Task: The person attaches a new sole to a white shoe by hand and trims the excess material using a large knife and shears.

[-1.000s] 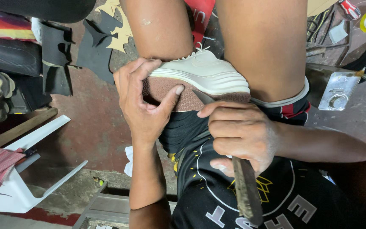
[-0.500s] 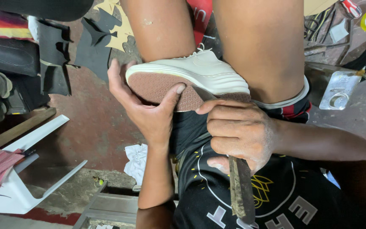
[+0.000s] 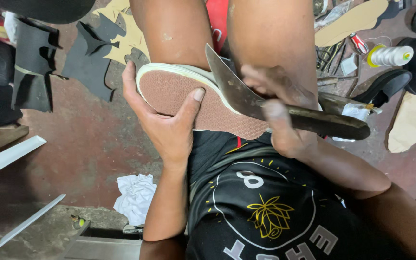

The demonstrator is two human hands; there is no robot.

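Note:
A white shoe (image 3: 176,73) with a brown textured sole (image 3: 169,91) lies sole-up across my lap, between my bare knees. My left hand (image 3: 162,123) cups its toe end from below, thumb pressed on the sole. My right hand (image 3: 278,113) grips the dark handle of a broad metal knife (image 3: 239,96). The blade slants up to the left, and its edge lies against the white rim of the sole near the heel end. The hand looks blurred from motion.
Black cut leather pieces (image 3: 34,72) and tan card patterns (image 3: 121,38) lie on the reddish floor at upper left. A thread spool (image 3: 391,55), black shoe parts (image 3: 386,86) and small tools lie at right. A crumpled white cloth (image 3: 136,195) sits below; white plastic furniture (image 3: 10,159) stands at left.
The shoe has been turned fully sole-up. My right hand swung the knife from pointing down over my shirt up to the sole's rim.

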